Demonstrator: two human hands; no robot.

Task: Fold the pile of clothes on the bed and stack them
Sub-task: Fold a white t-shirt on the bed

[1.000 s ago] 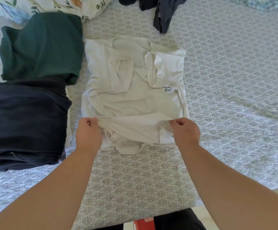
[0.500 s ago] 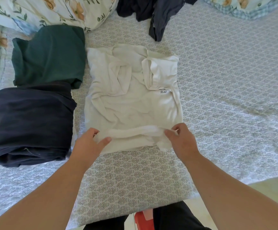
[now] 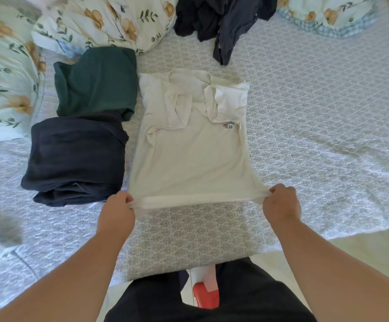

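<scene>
White T-shirt: lies flat on the bed, near the middle of the near edge. Long axis runs away from the person, hem nearest, collar at the far end. Both sleeves are folded inward over the chest. Small dark print reading "BEAR" sits on the right side, just below the folded right sleeve. The hem is pulled taut into a straight band between the two hands and appears slightly lifted off the cover.

Left hand: fingers curled, pinching the left corner of the hem. Right hand: fingers curled, pinching the right corner of the hem. Both forearms reach in from the near edge.

Left of the shirt, just beside it: a folded navy garment, thick, several layers visible at its near edge. Behind that, touching it, a folded dark green garment. The shirt's left edge touches or nearly touches both; cannot tell which.

Beyond the collar, apart from the shirt: a heap of unfolded dark clothes, one piece trailing towards the shirt.

Surface: bed cover with a fine grey-and-white repeating pattern, some creases on the right. Floral pillows at far left and centre; another floral pillow with a blue checked edge at far right. Pale floor shows at the near right past the bed edge. A red object lies on the floor between the person's dark-clad legs.
</scene>
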